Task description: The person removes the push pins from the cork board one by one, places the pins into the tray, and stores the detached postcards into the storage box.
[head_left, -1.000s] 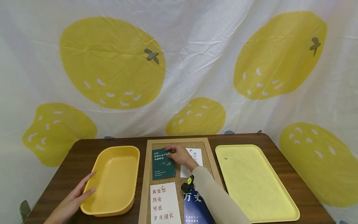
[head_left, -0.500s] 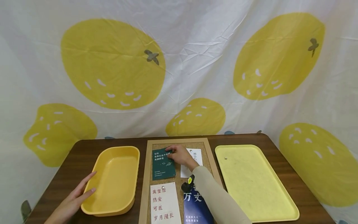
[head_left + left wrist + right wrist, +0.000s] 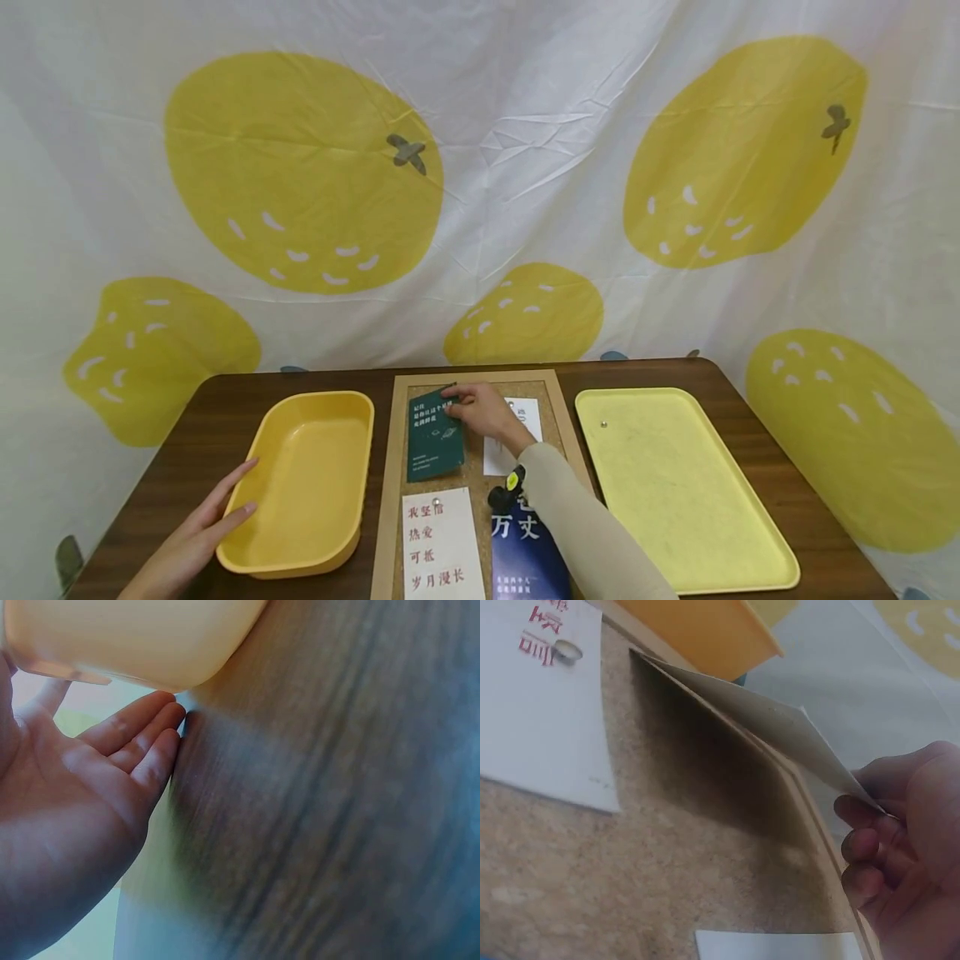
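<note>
On a cork board (image 3: 450, 483) lies a dark green postcard (image 3: 433, 442) with white print. My right hand (image 3: 483, 410) pinches its top right corner between thumb and fingers. The right wrist view shows the postcard's pale back (image 3: 765, 720) tilted up off the cork, one edge still low near the board. At the left, my left hand (image 3: 197, 533) holds the near left rim of a yellow plastic tub (image 3: 352, 533), the thumb reaching over the rim. In the left wrist view, several fingers (image 3: 139, 735) extend along the tub's outside.
Also on the board are a white card with red writing (image 3: 442, 550), a blue card (image 3: 525, 558) and a white card (image 3: 534, 417) partly behind my right hand. A pale yellow tray (image 3: 690, 500) at the right bears one small metal thumbtack (image 3: 603, 424).
The green postcard lay flat against the cork before; its right side is now lifted and bent up by my right hand. My left hand has stayed on the tub.
</note>
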